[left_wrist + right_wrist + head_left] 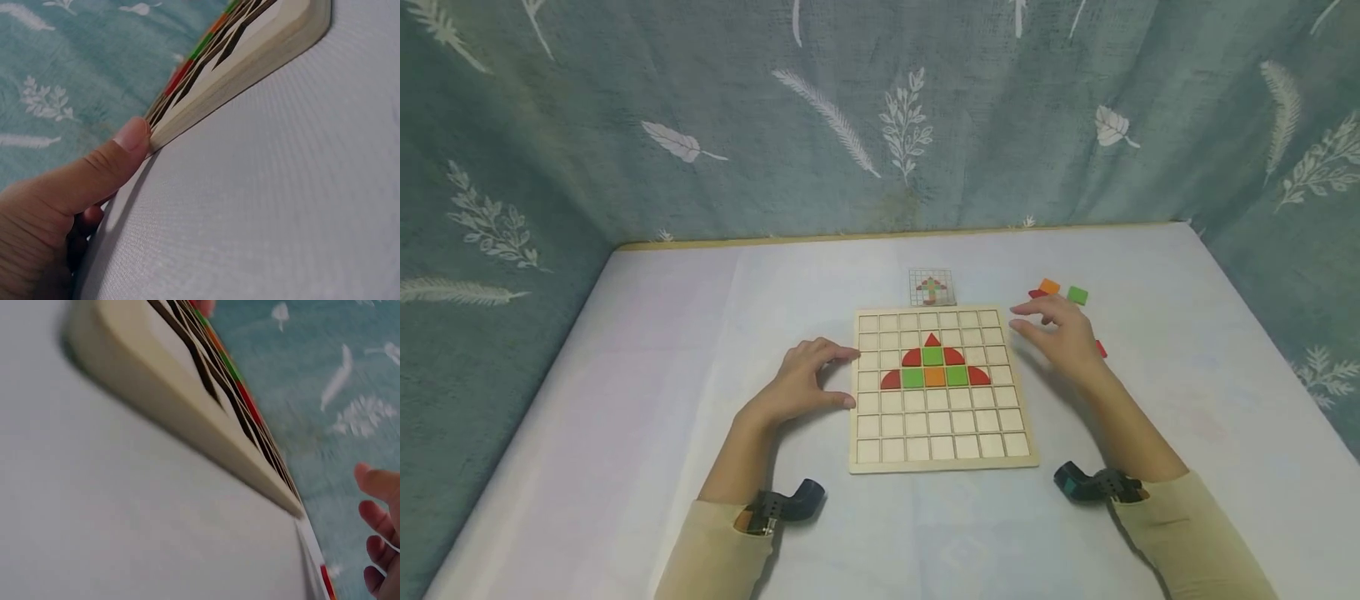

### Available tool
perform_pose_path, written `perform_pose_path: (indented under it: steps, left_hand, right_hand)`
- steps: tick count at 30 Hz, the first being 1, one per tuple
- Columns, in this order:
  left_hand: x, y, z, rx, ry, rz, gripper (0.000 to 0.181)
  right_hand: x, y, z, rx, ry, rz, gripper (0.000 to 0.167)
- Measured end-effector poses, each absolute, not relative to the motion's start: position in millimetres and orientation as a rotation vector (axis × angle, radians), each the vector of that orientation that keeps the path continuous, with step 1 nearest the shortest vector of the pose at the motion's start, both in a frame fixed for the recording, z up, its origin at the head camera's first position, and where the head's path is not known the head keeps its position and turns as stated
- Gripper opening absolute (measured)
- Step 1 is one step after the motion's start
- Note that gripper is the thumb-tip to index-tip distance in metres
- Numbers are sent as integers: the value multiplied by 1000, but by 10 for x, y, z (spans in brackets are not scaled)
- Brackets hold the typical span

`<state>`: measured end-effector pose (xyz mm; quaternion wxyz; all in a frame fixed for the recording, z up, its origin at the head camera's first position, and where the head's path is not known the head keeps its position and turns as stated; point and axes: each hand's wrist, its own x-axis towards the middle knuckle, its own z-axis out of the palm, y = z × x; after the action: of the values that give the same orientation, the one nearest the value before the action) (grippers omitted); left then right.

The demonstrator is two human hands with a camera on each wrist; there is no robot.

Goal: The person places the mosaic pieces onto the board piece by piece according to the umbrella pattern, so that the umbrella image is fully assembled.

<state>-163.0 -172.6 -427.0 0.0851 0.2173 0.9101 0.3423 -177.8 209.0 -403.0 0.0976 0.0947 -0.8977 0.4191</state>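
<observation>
A wooden grid board (946, 425) lies flat in the middle of the table. Red, green and orange pieces fill some of its cells: a red triangle (932, 341) on top, a green square (932, 357) between red rounded pieces below it, then a wider row with an orange square (935, 377) at its centre. My left hand (801, 379) touches the board's left edge, thumb and fingers spread apart. Beside the upper right edge hovers my right hand (1063, 333), a gap between thumb and fingertips, holding nothing; the right wrist view shows its fingers (377, 483) apart from the board.
Behind the board lies a small pattern card (932, 287) with a similar coloured figure. Loose pieces lie around the right hand: an orange square (1049, 286), a green square (1078, 295) and red ones (1101, 348) partly hidden. A leaf-patterned curtain (730, 108) surrounds the table.
</observation>
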Motion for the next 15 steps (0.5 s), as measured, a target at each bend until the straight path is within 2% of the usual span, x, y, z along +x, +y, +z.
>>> perform_pose_path:
  steps: [6,15]
  left_hand:
    - [-1628,-1758,-4271,642,2718,1024,70]
    - [-1637,-1738,-4269,643,2704,1011,70]
  right_hand:
    - [-1932,2325,-3973,130,-2697,1168,26]
    - [-1947,2709,-4033,-101,-2844,1096,47]
